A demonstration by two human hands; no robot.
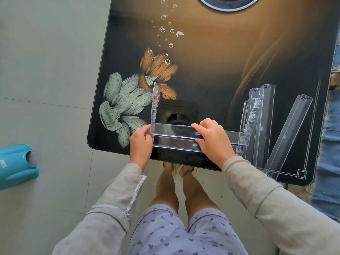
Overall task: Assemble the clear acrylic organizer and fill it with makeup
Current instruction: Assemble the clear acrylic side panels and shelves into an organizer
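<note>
Nearest us, our left hand [140,142] grips the lower end of an upright, slotted clear side panel [154,107]. Our right hand [214,138] pinches a long, glossy transparent shelf [174,133] that meets the panel near the front edge of the slick, flower-printed black tabletop [211,70]. Farther right we see more clear rectangular troughs [287,135] lying there.

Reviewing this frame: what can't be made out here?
Head view, the only one:
- Joint between shelf strip and side panel: the left hand covers it, so I cannot tell whether it is seated.
- Strip's right stretch: under the right hand.
- Loose clear pieces: overlapping and transparent, count unclear.
- Round dark object: cut off by top edge.
- Teal plastic item: cut off by left edge.
</note>
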